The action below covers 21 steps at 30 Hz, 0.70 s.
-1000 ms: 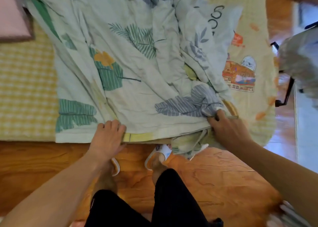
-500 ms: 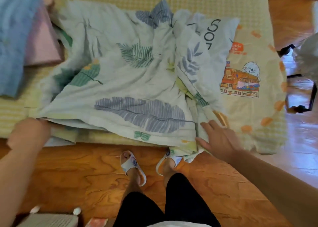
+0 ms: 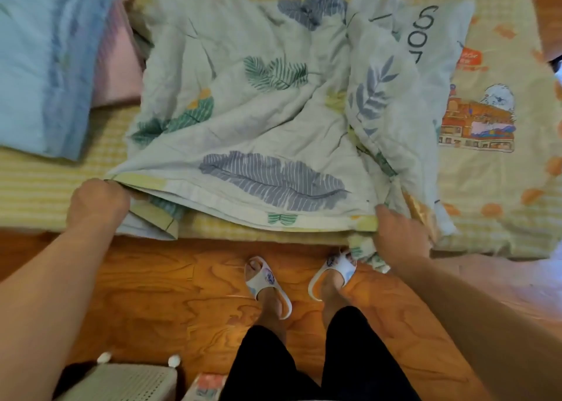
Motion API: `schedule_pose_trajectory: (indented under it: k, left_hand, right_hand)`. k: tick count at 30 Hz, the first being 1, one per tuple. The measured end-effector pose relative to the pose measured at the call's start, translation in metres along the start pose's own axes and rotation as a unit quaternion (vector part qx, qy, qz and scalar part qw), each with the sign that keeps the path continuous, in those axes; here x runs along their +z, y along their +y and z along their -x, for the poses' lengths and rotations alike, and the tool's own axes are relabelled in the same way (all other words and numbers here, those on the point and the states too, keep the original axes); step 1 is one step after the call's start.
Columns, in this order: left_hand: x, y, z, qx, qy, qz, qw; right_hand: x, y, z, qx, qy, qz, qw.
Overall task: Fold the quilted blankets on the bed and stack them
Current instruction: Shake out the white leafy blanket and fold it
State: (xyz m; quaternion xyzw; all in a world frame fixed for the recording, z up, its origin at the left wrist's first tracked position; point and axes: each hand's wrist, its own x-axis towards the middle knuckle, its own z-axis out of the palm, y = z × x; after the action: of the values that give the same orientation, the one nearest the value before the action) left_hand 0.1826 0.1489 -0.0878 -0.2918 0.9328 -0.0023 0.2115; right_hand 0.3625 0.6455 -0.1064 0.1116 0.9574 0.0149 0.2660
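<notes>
Head view, near to far. At 6 o'clock, the person's feet in slippers [image 3: 267, 282] stand on the wooden floor [image 3: 152, 285]. The left hand [image 3: 97, 203], at 9 o'clock, grips one near corner of the leaf-print quilted blanket [image 3: 243, 111]; the right hand [image 3: 401, 236], at 3 o'clock, clutches the opposite bunched corner, apparently to square the fold's edge along the bed [image 3: 36, 187]. Folded blue and pink blankets [image 3: 45, 66] are stacked at 10 o'clock, likely the destination pile.
</notes>
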Motion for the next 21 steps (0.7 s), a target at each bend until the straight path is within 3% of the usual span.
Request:
schedule_pose_trajectory:
  k: [3,5,6,8,10,12,15,17,21]
  left_hand:
    - [-0.027,0.004,0.023,0.097,0.022,-0.025,0.995]
    - [-0.047,0.017,0.041,0.239,0.110,-0.052,0.963]
    - [-0.057,0.027,0.050,0.310,0.155,-0.058,0.936]
    - [-0.081,0.051,0.057,0.375,0.201,-0.057,0.903]
    - [-0.104,0.060,0.056,0.406,0.230,-0.047,0.883]
    - [-0.115,0.048,0.056,0.439,0.235,-0.066,0.865]
    - [-0.114,0.016,0.064,0.486,0.254,-0.118,0.828]
    - [-0.107,-0.002,0.075,0.493,0.222,-0.171,0.824]
    - [-0.083,-0.031,0.104,0.472,0.169,-0.238,0.832]
  right_hand:
    - [-0.081,0.062,0.003,0.032,0.093,0.072,0.993]
    - [-0.160,0.120,-0.003,0.042,0.205,0.103,0.972]
    - [-0.206,0.144,-0.009,0.053,0.263,0.115,0.956]
    - [-0.293,0.173,-0.018,0.067,0.384,0.156,0.908]
    - [-0.346,0.184,-0.011,0.062,0.429,0.198,0.879]
    - [-0.346,0.189,0.006,-0.012,0.425,0.258,0.867]
    - [-0.276,0.193,0.027,-0.164,0.369,0.270,0.874]
    - [-0.217,0.194,0.027,-0.169,0.306,0.253,0.902]
    - [-0.117,0.183,0.024,-0.145,0.104,0.239,0.955]
